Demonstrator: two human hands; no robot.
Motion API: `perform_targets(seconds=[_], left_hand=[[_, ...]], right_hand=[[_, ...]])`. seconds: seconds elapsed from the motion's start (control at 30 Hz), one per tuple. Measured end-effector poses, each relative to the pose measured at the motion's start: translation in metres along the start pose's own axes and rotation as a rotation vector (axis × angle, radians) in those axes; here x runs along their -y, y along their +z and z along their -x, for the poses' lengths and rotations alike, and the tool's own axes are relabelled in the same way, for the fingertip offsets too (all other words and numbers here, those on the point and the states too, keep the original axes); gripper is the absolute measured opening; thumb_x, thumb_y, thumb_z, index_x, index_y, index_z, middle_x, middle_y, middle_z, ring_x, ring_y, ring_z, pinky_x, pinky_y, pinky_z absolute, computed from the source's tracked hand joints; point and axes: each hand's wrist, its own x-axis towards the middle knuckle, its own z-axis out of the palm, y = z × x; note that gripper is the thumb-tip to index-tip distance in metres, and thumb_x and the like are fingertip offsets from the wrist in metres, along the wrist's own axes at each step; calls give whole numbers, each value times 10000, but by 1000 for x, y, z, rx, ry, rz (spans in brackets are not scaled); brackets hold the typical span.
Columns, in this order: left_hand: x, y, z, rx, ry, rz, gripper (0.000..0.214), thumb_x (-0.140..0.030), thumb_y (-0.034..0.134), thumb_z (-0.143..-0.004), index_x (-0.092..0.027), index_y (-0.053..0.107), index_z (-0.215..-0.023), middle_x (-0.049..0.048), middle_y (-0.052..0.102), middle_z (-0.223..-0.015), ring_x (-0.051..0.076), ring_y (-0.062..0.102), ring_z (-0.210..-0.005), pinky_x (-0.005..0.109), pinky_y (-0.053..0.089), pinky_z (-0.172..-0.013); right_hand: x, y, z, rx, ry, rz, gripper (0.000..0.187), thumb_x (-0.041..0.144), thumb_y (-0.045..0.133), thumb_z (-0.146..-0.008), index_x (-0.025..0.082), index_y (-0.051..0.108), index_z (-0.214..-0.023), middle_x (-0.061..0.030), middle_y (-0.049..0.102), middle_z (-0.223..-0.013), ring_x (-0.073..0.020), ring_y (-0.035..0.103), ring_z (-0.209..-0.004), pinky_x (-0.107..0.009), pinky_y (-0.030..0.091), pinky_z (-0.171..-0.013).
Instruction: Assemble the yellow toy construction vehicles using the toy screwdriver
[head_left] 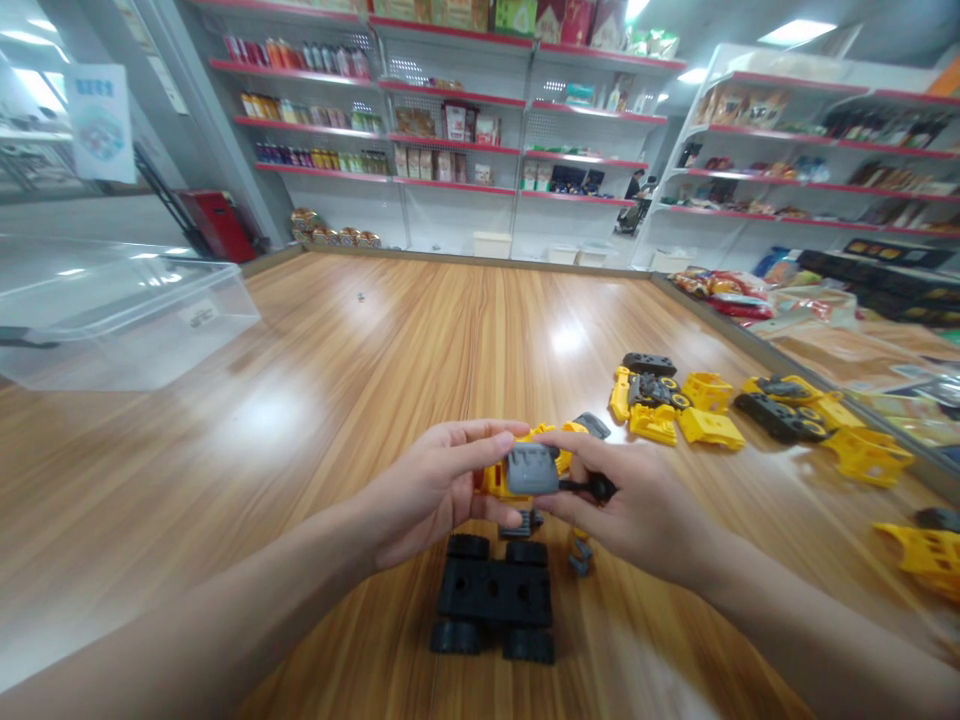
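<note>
My left hand (pixel 439 492) and my right hand (pixel 634 505) hold a yellow plastic toy vehicle part (pixel 491 480) between them, above the wooden table (pixel 300 420). A grey plastic piece (pixel 532 469) sits against its front, under my fingertips. My right hand also grips a short black piece (pixel 592 487) that reaches towards the grey one. Just below my hands lies a black wheeled toy chassis (pixel 491 595). Small grey parts (pixel 579 553) lie next to it. Further right are several loose yellow, black and grey toy parts (pixel 675 400).
A large clear plastic box (pixel 112 320) stands at the left of the table. Packaged goods (pixel 810 310) lie beyond a raised edge on the right. Shelves of packaged products (pixel 450 120) line the back of the room.
</note>
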Motion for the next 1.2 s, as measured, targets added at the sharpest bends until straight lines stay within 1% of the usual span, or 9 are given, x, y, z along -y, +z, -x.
perform_targets(seconds=[0.27, 0.37, 0.53, 0.67, 0.77, 0.87, 0.93, 1.03, 1.2], left_hand=[[-1, 0, 2, -42, 92, -126, 349, -277, 653, -864, -183, 623, -1199, 133, 641, -1168, 198, 648, -906, 244, 553, -606], [0, 0, 2, -71, 110, -217, 399, -298, 680, -839, -200, 626, -1222, 128, 647, -1149, 191, 640, -869, 238, 539, -577], [1, -1, 1, -84, 138, -382, 401, -355, 658, -853, -196, 649, -1221, 100, 682, -1004, 156, 619, -758, 209, 488, -519], [3, 1, 1, -50, 79, -474, 382, -387, 624, -879, -166, 668, -1188, 107, 692, -974, 172, 633, -797, 238, 502, -582], [4, 2, 1, -34, 54, -380, 405, -365, 664, -854, -169, 643, -1208, 119, 675, -1039, 175, 634, -818, 237, 504, -587], [3, 2, 0, -54, 44, -198, 353, -352, 672, -850, -128, 661, -1122, 113, 658, -976, 144, 614, -746, 212, 496, -560], [1, 2, -1, -116, 62, -88, 297, -345, 648, -866, -118, 664, -1057, 98, 648, -930, 130, 604, -702, 211, 502, -555], [-2, 0, -2, -207, 103, 38, 251, -339, 597, -899, -147, 631, -1057, 84, 638, -962, 124, 608, -668, 235, 525, -564], [-5, -3, -3, -242, 78, 157, 259, -330, 505, -949, -124, 595, -1075, 94, 633, -980, 111, 610, -652, 236, 559, -595]], right_hand=[[6, -5, -2, -94, 132, -25, 311, 394, 686, -842, 200, 651, -1083, 46, 542, -615, -102, 494, -526, -239, 378, -516], [8, -7, -3, -104, 211, -82, 270, 416, 652, -867, 189, 677, -1012, 46, 529, -579, -101, 476, -503, -239, 356, -486], [8, -8, -5, -32, 331, -260, 255, 428, 621, -894, 182, 678, -859, 33, 588, -575, -94, 490, -494, -226, 335, -457], [8, -7, -5, 23, 365, -329, 326, 481, 594, -901, 169, 673, -845, -3, 645, -649, -114, 544, -549, -236, 383, -493], [7, -8, -5, 25, 347, -390, 321, 481, 604, -894, 171, 679, -928, -5, 643, -667, -121, 557, -567, -238, 404, -506], [3, -11, -6, -49, 348, -428, 321, 467, 632, -877, 168, 672, -987, -16, 659, -703, -133, 591, -596, -241, 438, -523], [-2, -13, -8, -144, 365, -333, 301, 450, 650, -863, 167, 676, -962, -16, 651, -693, -141, 601, -604, -252, 453, -543], [-10, -12, -11, -242, 395, -76, 234, 404, 666, -848, 178, 690, -905, -10, 648, -675, -148, 602, -600, -274, 455, -571], [-20, -9, -12, -207, 444, 150, 138, 321, 655, -835, 209, 720, -885, -21, 715, -771, -181, 654, -680, -302, 474, -628]])
